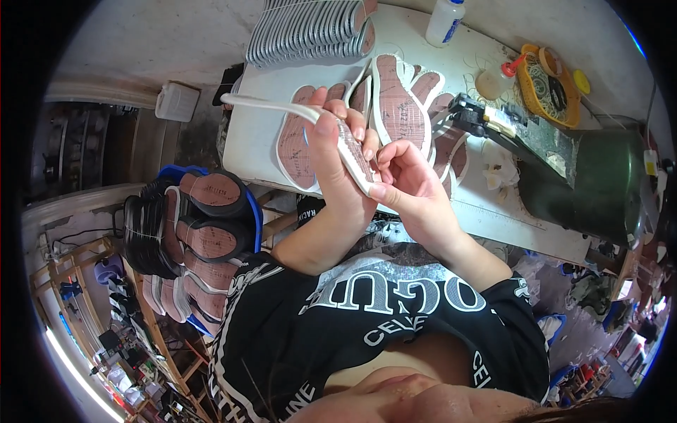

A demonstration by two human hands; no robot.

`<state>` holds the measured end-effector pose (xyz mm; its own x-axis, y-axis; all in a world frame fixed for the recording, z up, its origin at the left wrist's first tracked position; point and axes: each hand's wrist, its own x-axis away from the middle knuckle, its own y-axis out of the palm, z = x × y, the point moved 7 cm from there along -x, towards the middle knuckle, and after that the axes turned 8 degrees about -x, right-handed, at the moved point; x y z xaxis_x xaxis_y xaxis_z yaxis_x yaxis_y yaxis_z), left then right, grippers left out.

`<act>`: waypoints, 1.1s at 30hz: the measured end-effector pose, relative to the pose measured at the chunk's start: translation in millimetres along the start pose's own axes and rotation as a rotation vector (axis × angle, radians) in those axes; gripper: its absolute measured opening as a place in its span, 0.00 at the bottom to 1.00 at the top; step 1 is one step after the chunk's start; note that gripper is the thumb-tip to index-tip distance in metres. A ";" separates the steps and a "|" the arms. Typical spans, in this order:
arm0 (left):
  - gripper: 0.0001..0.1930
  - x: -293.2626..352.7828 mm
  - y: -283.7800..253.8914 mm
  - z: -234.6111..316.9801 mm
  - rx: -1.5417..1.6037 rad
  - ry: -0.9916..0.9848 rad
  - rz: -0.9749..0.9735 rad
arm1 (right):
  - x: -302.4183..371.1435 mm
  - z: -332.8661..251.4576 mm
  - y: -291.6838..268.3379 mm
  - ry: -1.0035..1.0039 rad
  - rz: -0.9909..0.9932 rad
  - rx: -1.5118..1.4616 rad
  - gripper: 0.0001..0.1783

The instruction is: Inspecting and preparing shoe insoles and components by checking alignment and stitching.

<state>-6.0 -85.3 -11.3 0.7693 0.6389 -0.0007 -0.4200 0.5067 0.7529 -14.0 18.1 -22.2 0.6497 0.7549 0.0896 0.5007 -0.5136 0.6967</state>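
My left hand (326,158) is wrapped round a shoe insole (268,103) with a white edge and a brownish-pink face, held up over the near edge of the table and seen almost edge-on. One end of it sticks out to the left past my fingers. At its lower end my right hand (417,185) pinches the rim between thumb and fingers. Just behind my hands, more white-edged insoles lie overlapping, among them a large insole (400,116) and another insole (293,144) to the left.
Grey-edged insoles (310,35) are stacked at the back left of the white table (247,144). A dark green machine (585,180) stands right, near a red-capped bottle (491,83) and a yellow basket (523,83). Left, a blue crate (255,218) holds black-edged insoles (211,240).
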 end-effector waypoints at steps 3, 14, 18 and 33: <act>0.26 -1.2 -2.9 10.8 -0.167 0.247 0.066 | -0.8 0.3 -5.5 0.039 0.051 0.014 0.22; 0.42 2.0 12.1 34.7 -0.057 0.612 -0.019 | 11.2 -10.0 -2.8 -0.034 -0.072 0.085 0.29; 0.47 17.2 28.5 39.6 -0.353 0.578 -0.035 | 12.4 -31.0 -4.8 -0.157 -0.015 0.060 0.19; 0.34 37.5 36.1 23.6 -0.076 0.062 -0.192 | 16.9 -41.1 -11.7 -0.260 -0.033 -0.327 0.15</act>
<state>19.1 -56.7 31.4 0.8085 0.5597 -0.1817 -0.3054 0.6630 0.6835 -32.4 53.7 0.4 0.7800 0.6192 -0.0902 0.3429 -0.3024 0.8894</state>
